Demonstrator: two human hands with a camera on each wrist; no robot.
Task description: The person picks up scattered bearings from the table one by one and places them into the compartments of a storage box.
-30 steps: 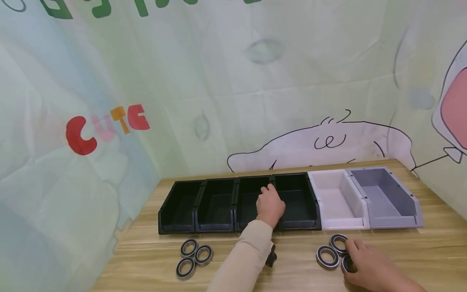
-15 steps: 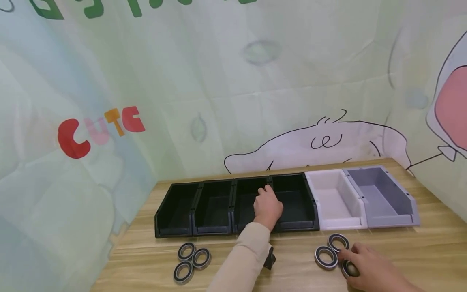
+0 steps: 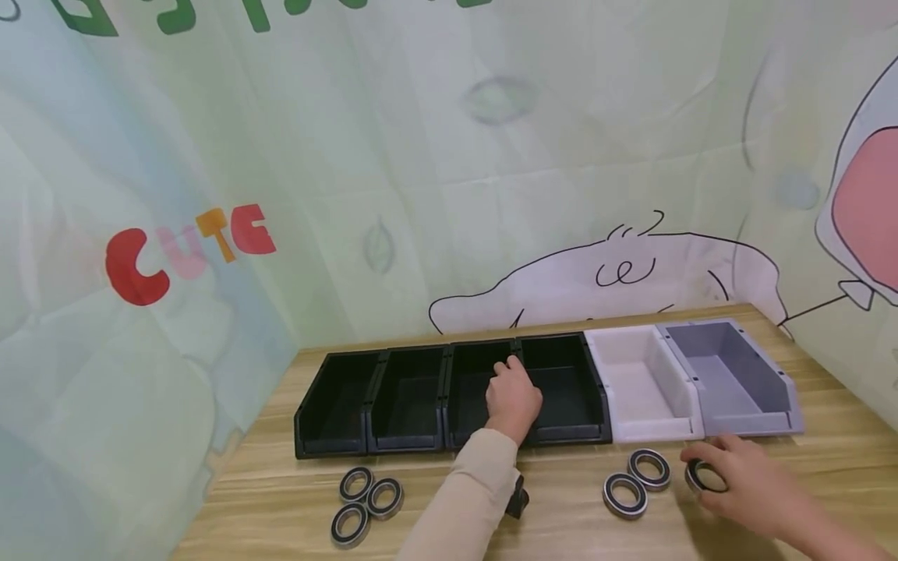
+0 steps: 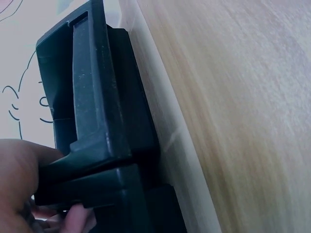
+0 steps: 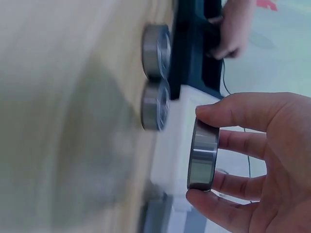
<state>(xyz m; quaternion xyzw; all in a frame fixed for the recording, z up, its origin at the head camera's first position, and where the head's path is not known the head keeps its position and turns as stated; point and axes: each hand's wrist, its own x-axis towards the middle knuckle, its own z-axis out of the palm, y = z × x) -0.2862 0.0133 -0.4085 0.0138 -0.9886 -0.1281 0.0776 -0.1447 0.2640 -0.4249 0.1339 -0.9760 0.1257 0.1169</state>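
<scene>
Left hand (image 3: 514,397): curled, thumb and fingers on either side of the adjoining walls of two bins, gripping the third black plastic bin (image 3: 456,436) from the left and the fourth black plastic bin (image 3: 570,434).
Right hand (image 3: 754,483): fingers part bent, thumb on one rim and a fingertip on the opposite rim, pinching one dark-faced, silver-rimmed metal ring bearing (image 5: 203,155).
Bearing trio (image 3: 371,499): three more such metal rings, lying flat and touching, towards the left edge of the worktop, in front of the first two bins.
Left sleeve (image 3: 452,506): beige cloth reaching the wrist, with a small black object (image 3: 517,499) beside the cuff.
Bearing pair (image 3: 609,495): two matching rings, flat and touching, in front of the white bin.
Held bearing: raised off the worktop, tilted, right of the pair and apart from it, before the grey bin's front left corner.
Bin row: along the worktop's back edge, side by side; four black, then one white plastic bin (image 3: 659,430), then one grey plastic bin (image 3: 754,423) towards the back right corner.
Worktop (image 3: 561,514): pale wood grain.
Backdrop (image 3: 393,117): pale green printed sheet, with "CUTE" in coloured letters at left and a pink balloon at right.
</scene>
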